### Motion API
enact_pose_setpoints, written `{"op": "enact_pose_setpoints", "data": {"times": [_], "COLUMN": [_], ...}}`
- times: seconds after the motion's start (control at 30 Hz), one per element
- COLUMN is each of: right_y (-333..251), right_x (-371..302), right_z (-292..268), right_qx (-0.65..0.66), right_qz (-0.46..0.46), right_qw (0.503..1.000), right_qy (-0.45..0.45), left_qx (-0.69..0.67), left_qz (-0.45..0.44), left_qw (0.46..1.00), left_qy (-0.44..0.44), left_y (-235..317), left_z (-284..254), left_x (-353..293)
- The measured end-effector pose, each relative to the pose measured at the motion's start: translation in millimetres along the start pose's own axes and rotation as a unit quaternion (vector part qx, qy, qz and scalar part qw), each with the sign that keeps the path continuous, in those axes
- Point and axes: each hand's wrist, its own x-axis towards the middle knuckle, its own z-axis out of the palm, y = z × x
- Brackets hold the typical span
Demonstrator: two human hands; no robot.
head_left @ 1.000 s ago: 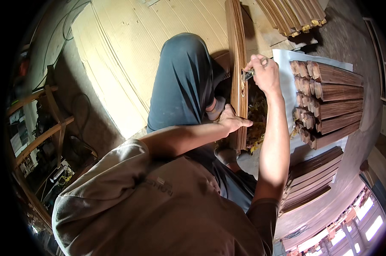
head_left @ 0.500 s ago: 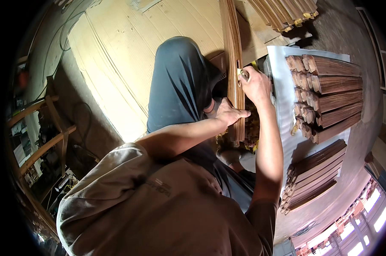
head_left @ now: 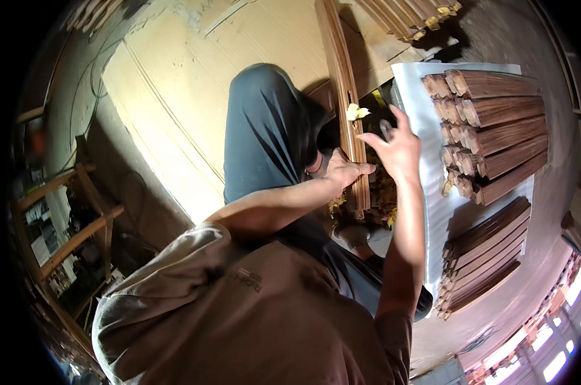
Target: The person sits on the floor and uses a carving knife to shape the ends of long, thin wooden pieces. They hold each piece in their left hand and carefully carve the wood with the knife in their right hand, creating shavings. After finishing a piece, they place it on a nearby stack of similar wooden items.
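Observation:
A long brown wooden moulding strip runs away from me beside my raised knee. My left hand is closed around its near part, thumb stretched across the top. A crumpled pale-yellow scrap sits on the strip, farther along than my left hand. Just right of the strip, my right hand is lifted off it, thumb and forefinger spread. A small dark tool shows in that hand, partly hidden by the fingers; its exact kind is unclear. The thumb tip points toward the strip.
On a white foam sheet at the right lie stacked wooden mouldings and a second pile of strips. More strips lie at the far right. Cardboard covers the floor ahead; a wooden frame stands at left.
My right hand has come off the strip, moving right and slightly nearer, and its thumb and forefinger have spread. The yellow scrap now shows on the strip. My left hand stays in place.

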Motion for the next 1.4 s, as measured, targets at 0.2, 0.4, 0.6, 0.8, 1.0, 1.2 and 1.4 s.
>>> {"op": "enact_pose_setpoints", "data": {"times": [0.2, 0.4, 0.6, 0.8, 1.0, 1.2, 1.4], "right_y": [2.3, 8.8, 105.8, 134.8, 81.0, 42.0, 52.3], "right_x": [42.8, -15.9, -81.3, -140.1, -172.4, -197.6, -208.3], "right_z": [63.4, 0.3, -19.5, -37.1, -73.9, -71.6, -54.2], "right_qx": [-0.118, 0.22, -0.135, -0.097, 0.035, 0.081, 0.244], "right_qz": [-0.146, -0.005, 0.121, 0.08, 0.059, 0.045, 0.073], "right_qw": [0.982, 0.967, 0.982, 0.99, 0.988, 0.974, 0.938], "right_qy": [0.008, 0.129, 0.06, 0.058, 0.136, 0.205, 0.235], "left_qx": [-0.045, -0.046, -0.047, -0.23, -0.39, -0.38, -0.385], "left_qz": [-0.026, -0.034, -0.025, -0.072, -0.031, -0.09, -0.097], "left_qw": [0.997, 0.998, 0.998, 0.952, 0.858, 0.843, 0.842], "left_qy": [-0.061, -0.038, -0.039, -0.19, -0.332, -0.369, -0.365], "left_y": [0.8, 5.9, -0.8, 82.8, 151.3, 146.0, 131.7], "left_z": [-6.3, -5.5, -1.6, -3.1, 0.6, 6.4, 9.6], "left_x": [6.0, -1.1, 6.4, -33.4, -48.6, -42.4, -36.3]}}
